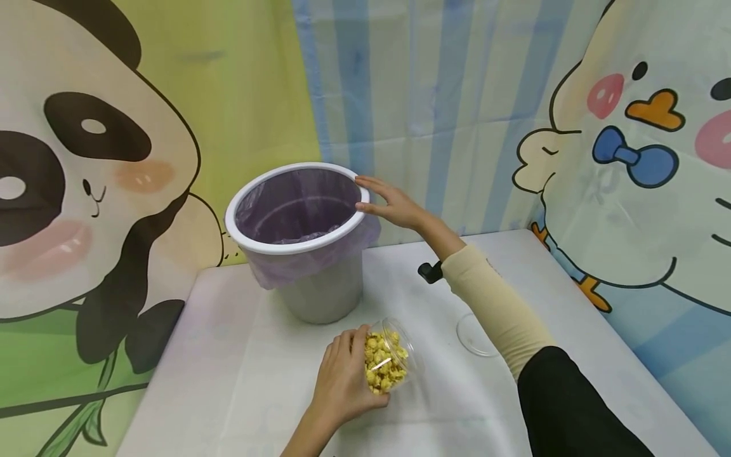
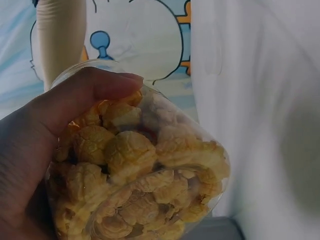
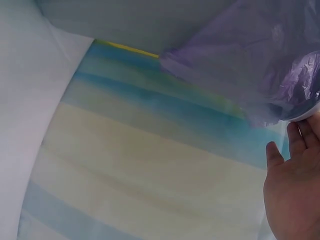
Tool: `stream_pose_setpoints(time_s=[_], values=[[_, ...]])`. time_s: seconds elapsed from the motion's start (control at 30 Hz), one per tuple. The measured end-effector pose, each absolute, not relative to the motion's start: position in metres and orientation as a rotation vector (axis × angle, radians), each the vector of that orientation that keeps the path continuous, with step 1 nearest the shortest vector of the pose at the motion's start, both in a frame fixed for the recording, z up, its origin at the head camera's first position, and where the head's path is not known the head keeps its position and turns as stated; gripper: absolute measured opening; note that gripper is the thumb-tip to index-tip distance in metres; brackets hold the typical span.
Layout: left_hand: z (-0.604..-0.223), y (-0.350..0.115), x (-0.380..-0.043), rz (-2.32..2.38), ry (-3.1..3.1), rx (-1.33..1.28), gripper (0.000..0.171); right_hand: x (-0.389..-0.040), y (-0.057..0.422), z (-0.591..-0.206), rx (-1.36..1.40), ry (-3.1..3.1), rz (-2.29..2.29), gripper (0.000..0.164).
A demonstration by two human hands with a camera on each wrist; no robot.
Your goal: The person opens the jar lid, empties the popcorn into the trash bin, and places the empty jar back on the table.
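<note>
In the head view my left hand (image 1: 344, 374) grips a clear plastic jar (image 1: 401, 336) of yellow popcorn (image 1: 384, 365), low over the table and tilted. The left wrist view shows the thumb (image 2: 95, 90) across its side and popcorn pressed against the clear base. My right hand (image 1: 396, 204) touches the white rim (image 1: 285, 247) of a grey trash bin (image 1: 325, 295) at its right side, fingers fairly straight. A purple bag (image 1: 302, 263) lines the bin and folds over the outside. In the right wrist view, fingertips meet the rim beside this liner.
A clear round lid (image 1: 475, 349) lies on the white-covered table (image 1: 240, 381), right of the jar and near my right forearm. Behind the table hang printed cloths with a panda (image 1: 108, 178) on the left and a white cartoon character (image 1: 639, 228) on the right.
</note>
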State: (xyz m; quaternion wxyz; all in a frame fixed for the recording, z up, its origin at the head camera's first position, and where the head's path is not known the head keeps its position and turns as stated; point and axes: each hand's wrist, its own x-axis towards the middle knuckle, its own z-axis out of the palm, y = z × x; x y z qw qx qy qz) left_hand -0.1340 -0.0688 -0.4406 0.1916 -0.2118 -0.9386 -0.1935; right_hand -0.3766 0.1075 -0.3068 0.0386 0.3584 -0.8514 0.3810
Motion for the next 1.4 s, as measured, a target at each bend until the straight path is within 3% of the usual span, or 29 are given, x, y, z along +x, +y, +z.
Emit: stream_pose_setpoints(time_s=[0.27, 0.57, 0.77, 1.07, 1.4], values=[[-0.384, -0.104, -0.147, -0.536, -2.552, -0.550, 0.106, -0.379, 0.107, -0.310, 1.123, -2.595, 1.203, 0.067], [-0.269, -0.145, -0.153, -0.664, -2.544, -0.550, 0.109, -0.347, 0.104, -0.286, 1.166, -2.616, 1.261, 0.062], [-0.213, -0.164, -0.194, -0.720, -2.614, -0.390, 0.114, -0.352, 0.104, -0.293, 1.148, -2.604, 1.301, 0.062], [-0.207, -0.187, -0.280, -0.445, -2.689, -0.188, 0.115, -0.375, 0.103, -0.313, 1.152, -2.610, 1.292, 0.065], [-0.230, -0.188, -0.326, -0.163, -2.724, -0.311, 0.112, -0.371, 0.104, -0.313, 1.137, -2.584, 1.311, 0.065]])
